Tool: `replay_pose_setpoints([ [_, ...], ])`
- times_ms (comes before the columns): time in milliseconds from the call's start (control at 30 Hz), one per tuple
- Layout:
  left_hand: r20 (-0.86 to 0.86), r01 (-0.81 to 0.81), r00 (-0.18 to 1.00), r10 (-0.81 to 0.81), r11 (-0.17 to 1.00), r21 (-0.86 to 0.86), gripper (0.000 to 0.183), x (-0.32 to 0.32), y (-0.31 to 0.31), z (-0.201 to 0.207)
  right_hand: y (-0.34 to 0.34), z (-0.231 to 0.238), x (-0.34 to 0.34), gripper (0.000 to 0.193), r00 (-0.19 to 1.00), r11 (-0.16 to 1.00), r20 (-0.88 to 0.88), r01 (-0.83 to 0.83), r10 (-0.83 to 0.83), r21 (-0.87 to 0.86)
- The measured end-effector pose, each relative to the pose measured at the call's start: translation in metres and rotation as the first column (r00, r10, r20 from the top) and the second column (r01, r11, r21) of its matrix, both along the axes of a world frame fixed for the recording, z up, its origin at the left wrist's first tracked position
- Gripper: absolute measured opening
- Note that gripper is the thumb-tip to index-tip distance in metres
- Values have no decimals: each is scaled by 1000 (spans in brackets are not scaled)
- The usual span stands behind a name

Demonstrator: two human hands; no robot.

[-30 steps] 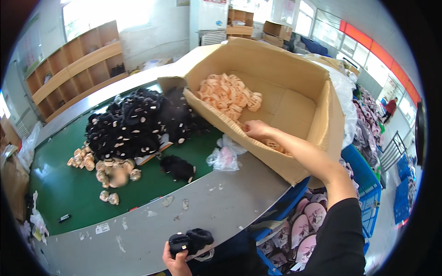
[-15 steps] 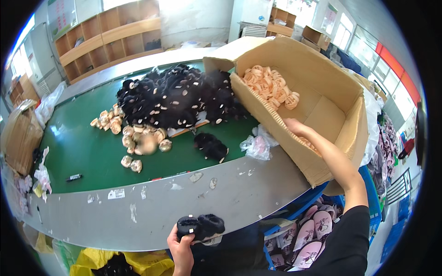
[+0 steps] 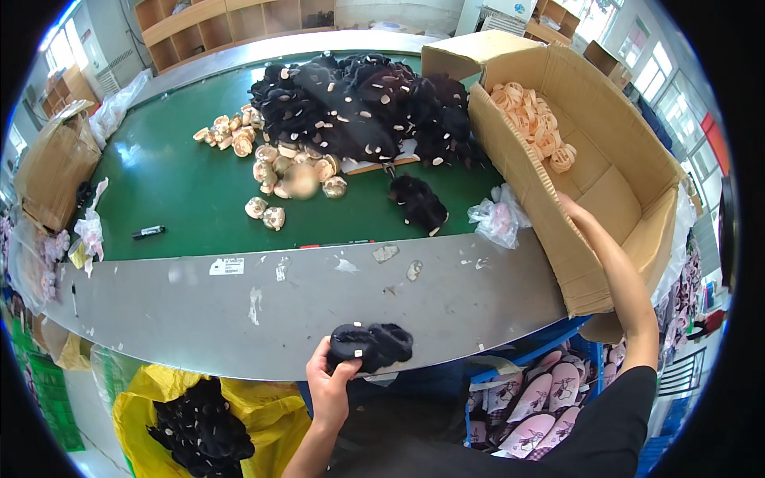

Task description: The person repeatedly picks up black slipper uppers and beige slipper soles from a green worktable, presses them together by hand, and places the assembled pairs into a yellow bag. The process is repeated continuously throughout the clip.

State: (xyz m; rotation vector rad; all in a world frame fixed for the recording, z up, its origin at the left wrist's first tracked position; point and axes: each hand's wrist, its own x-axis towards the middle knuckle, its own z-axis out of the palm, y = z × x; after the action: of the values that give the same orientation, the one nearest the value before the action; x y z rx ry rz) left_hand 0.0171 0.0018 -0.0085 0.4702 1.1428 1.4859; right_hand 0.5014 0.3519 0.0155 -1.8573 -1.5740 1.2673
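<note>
My left hand grips a pair of small black furry slippers just above the table's near metal edge, thumb on the near side. Small pale tabs show on the fur. My right hand reaches inside a large open cardboard box on the right; the box wall hides its fingers. Farther back in that box lies a heap of peach-coloured looped pieces. One more black furry piece lies apart on the green surface, in front of a big pile of similar black furry pieces.
Tan rounded pieces sit left of the pile on the green belt. A crumpled clear plastic bag touches the box. A marker lies at left. Below are a yellow bag of black pieces and a blue crate with pink slippers.
The view has tilted down and shifted left, showing more of the yellow bag. My left hand still holds the black slippers; my right hand stays in the box, its fingers now more hidden.
</note>
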Motion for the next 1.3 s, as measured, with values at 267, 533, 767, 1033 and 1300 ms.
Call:
replay_pose_setpoints([
  [267,-52,-48,998,46,998,-28,33,12,4,-2,3,25,-13,51,788,974,591,-226,172,17],
  [533,-136,68,988,-68,998,-3,48,18,-1,-29,9,22,-8,43,744,965,622,-251,243,-76],
  [767,-129,61,990,-59,998,12,44,20,6,-30,5,24,-6,62,848,921,407,-213,340,-325],
  [1033,-167,59,984,-60,998,-13,33,22,8,-27,-1,34,-2,65,736,885,500,-316,456,-342],
  [1300,-138,80,987,-79,997,0,40,26,9,-20,-22,107,-17,13,884,828,468,-267,6,493],
])
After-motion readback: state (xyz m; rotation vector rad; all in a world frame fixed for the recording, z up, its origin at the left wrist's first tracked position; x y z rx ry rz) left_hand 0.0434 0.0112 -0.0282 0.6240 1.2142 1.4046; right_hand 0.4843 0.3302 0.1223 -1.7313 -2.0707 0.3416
